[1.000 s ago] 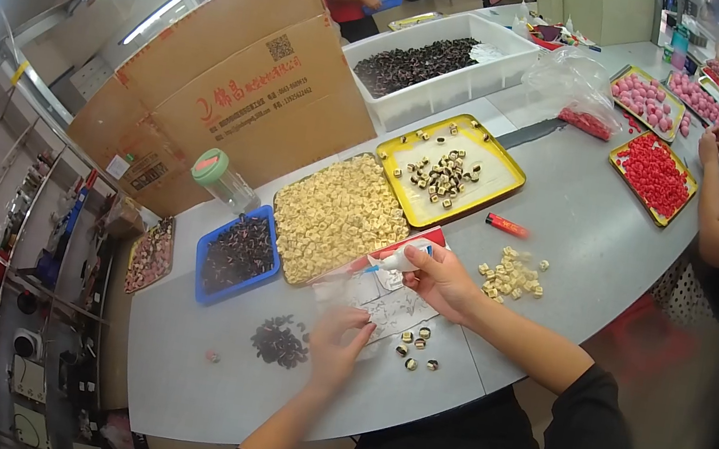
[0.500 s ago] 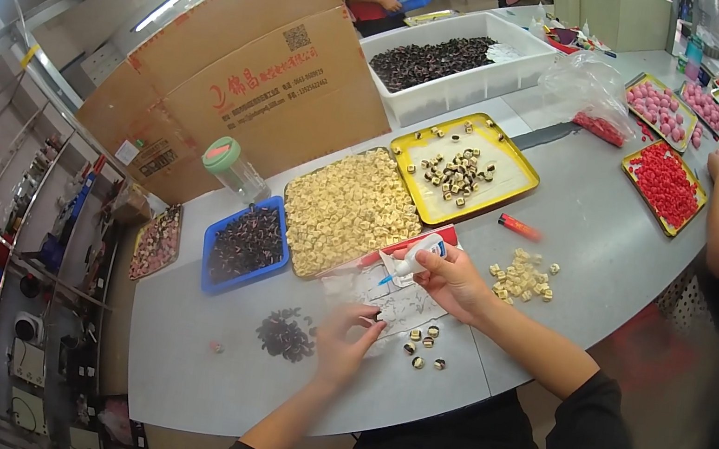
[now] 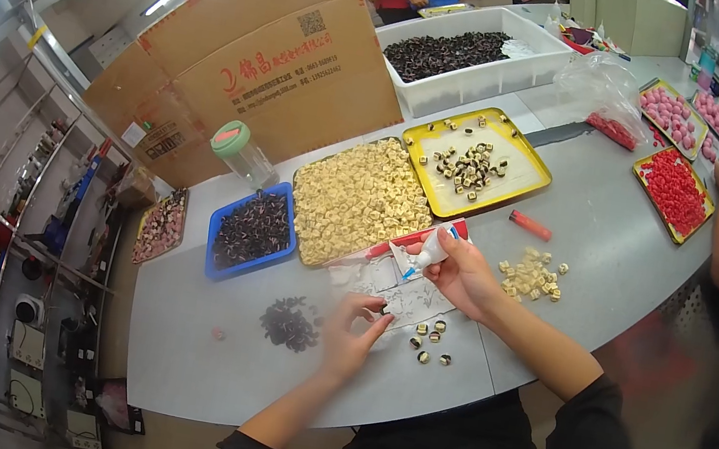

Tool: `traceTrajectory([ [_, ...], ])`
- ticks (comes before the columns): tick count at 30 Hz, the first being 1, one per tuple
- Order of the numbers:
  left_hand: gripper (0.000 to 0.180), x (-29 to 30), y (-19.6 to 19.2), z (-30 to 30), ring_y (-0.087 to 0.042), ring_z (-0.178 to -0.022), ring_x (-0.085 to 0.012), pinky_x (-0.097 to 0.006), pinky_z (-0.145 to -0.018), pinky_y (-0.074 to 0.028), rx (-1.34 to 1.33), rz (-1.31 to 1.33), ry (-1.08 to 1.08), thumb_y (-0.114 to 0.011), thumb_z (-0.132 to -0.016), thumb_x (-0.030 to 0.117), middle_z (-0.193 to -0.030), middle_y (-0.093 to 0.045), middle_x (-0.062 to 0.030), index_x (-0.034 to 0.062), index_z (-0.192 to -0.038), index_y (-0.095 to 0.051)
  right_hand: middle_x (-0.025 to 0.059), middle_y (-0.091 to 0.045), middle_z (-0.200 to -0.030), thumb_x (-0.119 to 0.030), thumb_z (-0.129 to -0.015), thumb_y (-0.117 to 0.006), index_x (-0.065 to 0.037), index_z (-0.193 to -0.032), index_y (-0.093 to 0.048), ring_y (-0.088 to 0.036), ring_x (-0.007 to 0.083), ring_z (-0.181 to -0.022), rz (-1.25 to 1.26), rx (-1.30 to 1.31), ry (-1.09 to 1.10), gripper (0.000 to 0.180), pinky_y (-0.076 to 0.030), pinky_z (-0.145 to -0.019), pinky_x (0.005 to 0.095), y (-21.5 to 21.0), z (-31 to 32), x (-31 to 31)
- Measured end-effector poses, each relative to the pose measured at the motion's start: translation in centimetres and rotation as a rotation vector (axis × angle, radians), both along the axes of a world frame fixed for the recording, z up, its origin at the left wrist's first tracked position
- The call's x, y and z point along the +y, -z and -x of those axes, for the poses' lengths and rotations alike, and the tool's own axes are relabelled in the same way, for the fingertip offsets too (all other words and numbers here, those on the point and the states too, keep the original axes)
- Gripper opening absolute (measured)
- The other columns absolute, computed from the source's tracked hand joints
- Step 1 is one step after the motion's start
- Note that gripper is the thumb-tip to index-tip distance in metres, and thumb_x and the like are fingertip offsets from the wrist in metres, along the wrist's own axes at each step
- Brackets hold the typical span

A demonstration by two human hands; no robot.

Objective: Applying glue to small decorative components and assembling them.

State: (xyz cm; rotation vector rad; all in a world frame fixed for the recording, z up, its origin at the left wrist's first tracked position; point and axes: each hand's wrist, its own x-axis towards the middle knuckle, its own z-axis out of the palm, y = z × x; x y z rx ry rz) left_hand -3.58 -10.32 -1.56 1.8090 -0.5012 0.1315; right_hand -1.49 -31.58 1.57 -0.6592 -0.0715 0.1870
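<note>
My right hand [image 3: 467,277] is closed round a small white squeeze bottle [image 3: 433,253], its blue nozzle tilted down to the left over a white sheet smeared with grey marks [image 3: 417,303]. Lower left of it, my left hand [image 3: 350,331] pinches a tiny dark piece [image 3: 382,309] between thumb and forefinger. Nozzle and dark piece are a short way apart. A loose pile of dark flakes [image 3: 291,323] lies left of my left hand. Several cream cubes with dark parts [image 3: 424,357] sit in front of the sheet, and plain cream cubes [image 3: 532,275] lie right of my right hand.
Beyond the sheet stand a blue tray of dark flakes [image 3: 291,256], a tray full of cream cubes [image 3: 362,197] and a yellow tray [image 3: 532,172]. A red tube [image 3: 530,225], lidded jar [image 3: 244,154], large carton [image 3: 280,71] and white bin [image 3: 455,94] surround them. Co-workers sit right and behind.
The bottle has shifted slightly right, its nozzle now farther from the left hand's pinched piece. My left hand stays nearly in place. The whole view has shifted a little.
</note>
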Motion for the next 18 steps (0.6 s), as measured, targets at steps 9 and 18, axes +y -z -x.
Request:
traceTrajectory([
  [9,0.028,-0.07,0.17,-0.04,-0.057,-0.075,-0.0141,-0.026,-0.068,-0.046,0.011,0.012,0.001,-0.074,-0.075,0.006,-0.093,-0.062,-0.0072,0.0039,-0.099,-0.06,0.0126,-0.063,-0.101,-0.034,-0.096,-0.048,-0.005,-0.105,-0.052,-0.049,0.0085,-0.071,0.011,0.021,0.014,0.031,-0.041,-0.066,0.0217,0.04,0.0,0.15],
  [18,0.041,-0.03,0.66,0.1,-0.058,-0.079,-0.0141,-0.026,-0.07,-0.046,0.023,0.043,-0.013,-0.076,-0.073,0.005,-0.094,-0.063,-0.0076,0.0038,-0.107,-0.053,0.0132,-0.063,-0.1,-0.034,-0.096,-0.048,-0.006,-0.105,-0.051,-0.05,0.0092,-0.072,0.021,0.027,0.009,0.029,-0.042,-0.065,0.0218,0.25,-0.02,0.29],
])
